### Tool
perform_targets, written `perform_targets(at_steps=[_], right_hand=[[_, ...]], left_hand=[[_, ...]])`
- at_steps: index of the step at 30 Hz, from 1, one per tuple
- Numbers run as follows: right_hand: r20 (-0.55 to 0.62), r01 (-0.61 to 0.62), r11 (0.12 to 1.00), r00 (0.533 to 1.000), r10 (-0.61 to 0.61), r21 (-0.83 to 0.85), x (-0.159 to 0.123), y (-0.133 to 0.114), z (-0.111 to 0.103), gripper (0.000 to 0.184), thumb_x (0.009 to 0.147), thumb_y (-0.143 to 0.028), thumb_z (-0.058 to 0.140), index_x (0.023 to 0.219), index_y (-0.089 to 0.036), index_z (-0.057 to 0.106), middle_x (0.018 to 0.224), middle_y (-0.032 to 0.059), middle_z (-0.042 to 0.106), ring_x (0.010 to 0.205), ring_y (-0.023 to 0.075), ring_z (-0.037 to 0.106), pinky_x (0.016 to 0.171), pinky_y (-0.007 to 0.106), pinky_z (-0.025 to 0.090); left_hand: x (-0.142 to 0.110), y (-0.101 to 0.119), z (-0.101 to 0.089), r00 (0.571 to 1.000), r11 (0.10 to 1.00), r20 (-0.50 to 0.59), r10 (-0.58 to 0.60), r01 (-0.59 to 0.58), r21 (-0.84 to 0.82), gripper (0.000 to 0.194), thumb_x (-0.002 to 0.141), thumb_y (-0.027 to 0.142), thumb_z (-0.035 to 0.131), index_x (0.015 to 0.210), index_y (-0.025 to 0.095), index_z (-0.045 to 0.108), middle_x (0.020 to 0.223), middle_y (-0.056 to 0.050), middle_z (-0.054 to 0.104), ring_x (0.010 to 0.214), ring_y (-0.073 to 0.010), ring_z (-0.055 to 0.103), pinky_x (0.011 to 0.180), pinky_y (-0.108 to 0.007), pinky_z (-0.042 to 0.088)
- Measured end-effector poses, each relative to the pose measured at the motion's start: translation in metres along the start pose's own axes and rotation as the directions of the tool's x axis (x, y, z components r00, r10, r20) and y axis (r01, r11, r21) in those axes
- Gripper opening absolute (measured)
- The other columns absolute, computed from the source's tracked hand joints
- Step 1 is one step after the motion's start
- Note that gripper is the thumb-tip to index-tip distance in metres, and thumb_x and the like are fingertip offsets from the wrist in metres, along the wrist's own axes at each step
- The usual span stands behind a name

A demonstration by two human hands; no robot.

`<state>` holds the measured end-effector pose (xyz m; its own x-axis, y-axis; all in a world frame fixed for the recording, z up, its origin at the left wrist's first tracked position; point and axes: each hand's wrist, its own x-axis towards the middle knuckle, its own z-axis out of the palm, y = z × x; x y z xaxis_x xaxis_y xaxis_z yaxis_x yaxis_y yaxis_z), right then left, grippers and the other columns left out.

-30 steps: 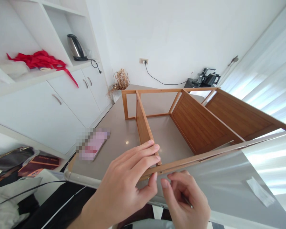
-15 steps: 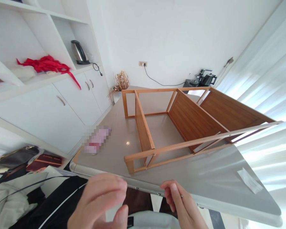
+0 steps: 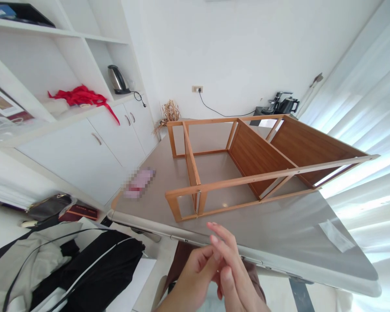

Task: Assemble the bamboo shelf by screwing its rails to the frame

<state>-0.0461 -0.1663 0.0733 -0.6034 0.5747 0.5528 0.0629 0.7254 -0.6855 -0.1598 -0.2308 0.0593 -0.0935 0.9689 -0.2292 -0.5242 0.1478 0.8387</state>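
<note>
My left hand (image 3: 193,275) and my right hand (image 3: 235,277) meet in front of the table's near edge. The left fingers are bent and pressed together, their tips partly hidden against the right hand; whatever they hold, if anything, cannot be made out. Two fingers of the right hand stretch forward and its thumb is straight, while its other fingers curl below. Just beyond lies a wooden shelf frame (image 3: 260,149), on its side, with several brown panels across it. Neither hand touches it. It rests on the grey table (image 3: 279,229).
A blurred pink item (image 3: 139,184) lies at the table's left, a whitish strip (image 3: 336,235) at its right. Dark and grey clothes (image 3: 107,268) are heaped at lower left. Kettle (image 3: 117,80) and red ribbon (image 3: 81,96) sit on the white shelving. Curtains (image 3: 370,130) hang right.
My hands were apart, the left one curved with its thumb separate. They have come together, and two right fingers have straightened. The view has shifted; the frame lies as before.
</note>
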Motion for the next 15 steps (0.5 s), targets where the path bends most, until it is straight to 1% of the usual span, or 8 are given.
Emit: perform_targets(at_steps=[3,5,8,10,11,12,13,15], right_hand=[[0.184,0.192,0.975,0.968,-0.170,-0.108,-0.006,0.006,-0.001,0.045,0.109,-0.038,0.036,0.153,-0.031,0.047,0.166,0.0124,0.035,0.151,0.0296,0.040,0.110,0.049,0.052],[0.240,0.269,0.939,0.946,-0.217,-0.212,-0.009,0.013,0.001,0.047,0.106,-0.027,0.043,0.154,-0.028,0.046,0.170,0.0140,0.026,0.153,0.0328,0.034,0.110,0.052,0.051],[0.254,0.269,0.905,0.948,-0.190,-0.330,-0.013,0.022,0.001,0.057,0.098,-0.020,0.055,0.154,-0.021,0.046,0.168,0.0194,0.026,0.150,0.0353,0.039,0.108,0.050,0.052],[0.243,0.262,0.908,0.952,-0.188,-0.326,-0.011,0.027,-0.005,0.061,0.096,-0.025,0.060,0.155,-0.018,0.044,0.164,0.0222,0.033,0.145,0.0355,0.045,0.106,0.047,0.055],[0.236,0.266,0.917,0.951,-0.200,-0.296,-0.009,0.029,-0.008,0.062,0.096,-0.026,0.060,0.155,-0.017,0.044,0.161,0.0223,0.037,0.143,0.0344,0.049,0.104,0.045,0.056],[0.231,0.269,0.929,0.949,-0.212,-0.253,-0.005,0.031,-0.013,0.060,0.096,-0.026,0.060,0.154,-0.018,0.044,0.158,0.0213,0.043,0.140,0.0323,0.052,0.103,0.042,0.056],[0.229,0.260,0.944,0.950,-0.212,-0.202,0.000,0.032,-0.016,0.058,0.097,-0.023,0.058,0.153,-0.019,0.046,0.153,0.0196,0.049,0.137,0.0296,0.055,0.103,0.039,0.057],[0.210,0.219,0.972,0.958,-0.198,-0.081,0.012,0.034,-0.021,0.052,0.097,-0.018,0.057,0.148,-0.021,0.050,0.138,0.0155,0.063,0.126,0.0241,0.063,0.101,0.032,0.057]], left_hand=[[-0.001,-0.002,-0.004,0.999,1.000,-0.044,-0.017,0.016,-0.020,0.049,0.085,0.055,0.077,0.070,0.015,0.055,0.069,0.001,0.049,0.064,-0.0088,0.046,0.061,-0.021,0.038],[0.000,-0.006,-0.010,0.997,1.000,-0.079,0.012,-0.013,-0.014,0.047,0.081,0.052,0.082,0.070,0.014,0.056,0.069,0.002,0.049,0.066,-0.0085,0.045,0.063,-0.020,0.039],[0.002,-0.006,-0.022,0.980,0.996,-0.188,0.066,-0.055,0.063,0.045,0.086,0.056,0.076,0.079,0.013,0.066,0.067,0.001,0.056,0.063,-0.0098,0.050,0.061,-0.021,0.043],[0.000,0.003,-0.029,0.938,0.961,-0.276,0.209,-0.144,0.236,0.039,0.093,0.052,0.069,0.089,0.014,0.073,0.068,-0.001,0.063,0.064,-0.0121,0.058,0.063,-0.022,0.048],[-0.002,0.011,-0.032,0.902,0.909,-0.287,0.323,-0.211,0.360,0.033,0.096,0.046,0.066,0.096,0.015,0.076,0.069,-0.002,0.066,0.066,-0.0129,0.062,0.065,-0.023,0.051],[-0.005,0.021,-0.034,0.857,0.824,-0.251,0.449,-0.289,0.487,0.027,0.099,0.039,0.064,0.101,0.016,0.077,0.070,-0.002,0.068,0.066,-0.0124,0.064,0.066,-0.022,0.052],[-0.008,0.032,-0.036,0.809,0.714,-0.178,0.560,-0.362,0.599,0.021,0.100,0.032,0.062,0.105,0.018,0.078,0.071,-0.001,0.068,0.064,-0.0112,0.064,0.065,-0.021,0.052],[-0.013,0.053,-0.037,0.712,0.467,-0.001,0.703,-0.460,0.755,0.021,0.100,0.020,0.062,0.114,0.023,0.077,0.073,0.001,0.069,0.061,-0.0086,0.063,0.064,-0.019,0.052]])
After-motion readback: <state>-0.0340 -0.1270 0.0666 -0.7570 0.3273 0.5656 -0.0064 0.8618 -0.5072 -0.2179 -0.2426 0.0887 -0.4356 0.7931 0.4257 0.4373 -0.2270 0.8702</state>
